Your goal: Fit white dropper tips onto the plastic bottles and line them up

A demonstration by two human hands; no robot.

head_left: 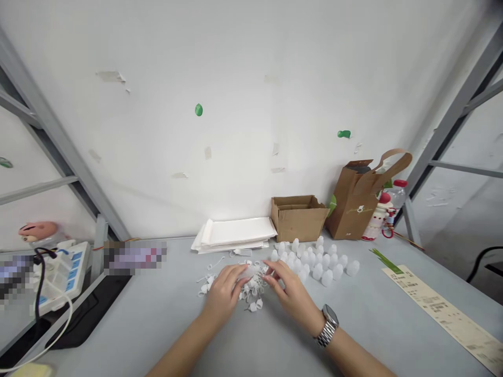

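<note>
Head view: left hand (223, 294) and right hand (293, 296), two in all, sit low at centre, fingers curved and loosely apart, tips closing on one translucent white piece (247, 271) between them. Whether either hand pinches it cannot be determined. One metal-link wristwatch (329, 325) is worn on the right wrist.

Directly under and between the hands lies a heap of small white plastic parts (253, 289), too tangled to count. Just beyond it, toward centre right, stand roughly thirty translucent white plastic caps (316, 262), closely grouped; overlap prevents an exact count.

Farther out, along the wall, from left to right: one stack of white paper sheets (236, 234), one open cardboard box (297, 218), one brown paper bag (351, 201) and one plastic bottle with a red cap (397, 195). At lower right, one long printed paper strip (444, 314) lies on the grey worktable (157, 324). At the left edge sits one white tray with blue labels (63, 267).
</note>
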